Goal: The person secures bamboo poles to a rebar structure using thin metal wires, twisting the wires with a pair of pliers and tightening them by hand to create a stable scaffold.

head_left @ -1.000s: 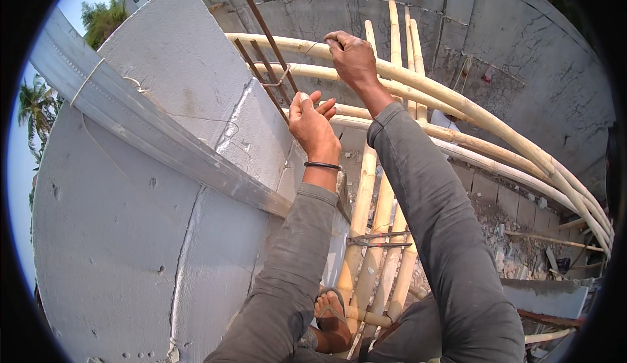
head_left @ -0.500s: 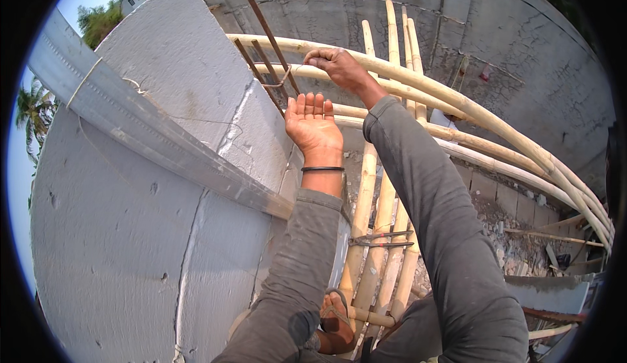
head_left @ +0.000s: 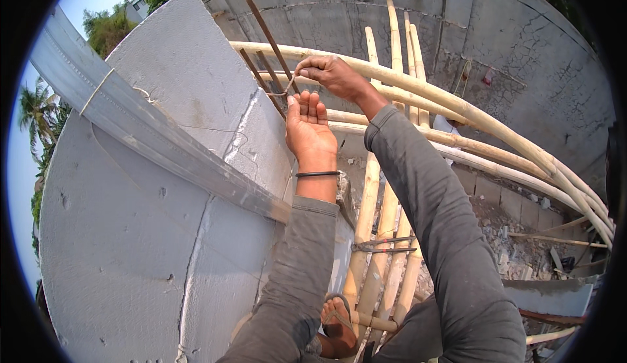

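- While the grey panel wall (head_left: 124, 232) fills the left side, smooth but pitted and split by rough pale seams, a darker, cracked concrete wall (head_left: 522, 49) stands behind.
- Long bamboo poles (head_left: 450, 99), round, pale yellow and ringed at the joints, cross the middle; others lie side by side underfoot.
- A dull metal channel (head_left: 163, 131) slants across the panel wall, with a cord around it.
- Three straight, rusty bars (head_left: 268, 38) stand by the panel wall's edge, seemingly already set in place.
- The left hand (head_left: 312, 134) is palm up and unfolded, fingertips lightly curled, the palm bare.
- The right hand (head_left: 333, 79) is drawn into a pinch on one end of a thin bent rod (head_left: 289, 87).
- That brownish rod reaches the bars, so the bend looks partly made; its pinched end seems not yet fastened, and whether it wraps the bars fully cannot be told.
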A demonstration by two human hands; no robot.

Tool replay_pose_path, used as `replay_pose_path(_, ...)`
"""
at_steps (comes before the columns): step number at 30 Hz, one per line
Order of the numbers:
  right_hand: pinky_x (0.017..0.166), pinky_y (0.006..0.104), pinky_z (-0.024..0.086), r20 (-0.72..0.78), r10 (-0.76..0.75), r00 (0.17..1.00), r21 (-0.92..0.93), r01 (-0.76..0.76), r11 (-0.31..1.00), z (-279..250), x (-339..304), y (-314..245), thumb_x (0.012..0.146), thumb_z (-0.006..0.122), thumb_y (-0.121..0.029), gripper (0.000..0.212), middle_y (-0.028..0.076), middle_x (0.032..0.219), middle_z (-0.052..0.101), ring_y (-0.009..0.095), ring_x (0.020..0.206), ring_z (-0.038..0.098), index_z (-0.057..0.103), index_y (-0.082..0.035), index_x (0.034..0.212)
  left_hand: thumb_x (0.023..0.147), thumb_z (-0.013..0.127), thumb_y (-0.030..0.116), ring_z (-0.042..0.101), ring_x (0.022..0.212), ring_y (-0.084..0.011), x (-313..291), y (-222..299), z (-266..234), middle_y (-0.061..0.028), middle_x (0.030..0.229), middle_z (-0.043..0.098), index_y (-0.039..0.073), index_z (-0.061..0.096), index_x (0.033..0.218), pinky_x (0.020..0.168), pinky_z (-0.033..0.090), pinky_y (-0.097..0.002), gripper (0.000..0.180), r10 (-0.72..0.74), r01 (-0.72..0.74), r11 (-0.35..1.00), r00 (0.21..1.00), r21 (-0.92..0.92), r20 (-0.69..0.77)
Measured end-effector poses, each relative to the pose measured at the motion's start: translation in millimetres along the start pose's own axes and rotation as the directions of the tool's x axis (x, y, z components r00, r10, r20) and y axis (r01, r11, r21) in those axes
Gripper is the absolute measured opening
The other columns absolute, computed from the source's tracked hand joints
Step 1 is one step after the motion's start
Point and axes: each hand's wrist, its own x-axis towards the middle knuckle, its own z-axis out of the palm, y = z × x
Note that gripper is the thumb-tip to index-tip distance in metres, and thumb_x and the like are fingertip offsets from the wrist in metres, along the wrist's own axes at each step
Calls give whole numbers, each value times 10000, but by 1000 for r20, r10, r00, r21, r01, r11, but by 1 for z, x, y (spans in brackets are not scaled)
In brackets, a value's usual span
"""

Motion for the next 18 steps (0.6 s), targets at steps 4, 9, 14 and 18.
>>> replay_pose_path(4, 801, 300, 495, -15, -44, 999, -91, 43, 995, -1, 7, -7, 944, 618, -181, 188, 52, 947, 697, 135, 893, 623, 697, -26, 1015, 940, 623, 189, 670, 848, -137, -1, 0, 4, -23, 916, 674, 63, 606, 1028, 705, 553, -270, 155, 39, -43, 993, 999, 111, 37)
replay_pose_path(9, 792, 309, 497, -25, 9, 1000, -96, -11, 995, 0, 5, -14, 935, 628, -180, 191, 70, 945, 699, 142, 879, 626, 696, -19, 1011, 944, 593, 161, 677, 843, -159, -4, 3, 14, -33, 920, 670, 52, 593, 1021, 680, 538, -275, 133, -18, 13, 979, 999, 203, 26)
replay_pose_path(14, 780, 310, 496, -53, 23, 998, -114, -29, 993, 1, 2, -20, 923, 644, -187, 202, 66, 925, 689, 136, 873, 623, 694, -13, 1011, 964, 544, 152, 682, 857, -170, -8, 10, 22, -34, 918, 671, 59, 586, 1002, 646, 514, -280, 109, -76, 70, 965, 997, 251, 11)
replay_pose_path(18, 792, 307, 503, -56, 147, 988, 87, -142, 986, 1, -6, -22, 904, 659, -178, 213, 68, 968, 682, 138, 894, 622, 690, -2, 1020, 983, 492, 138, 697, 856, -171, -2, 20, 32, -38, 919, 691, 58, 590, 1008, 613, 500, -267, 129, -207, 185, 955, 975, 230, 75)
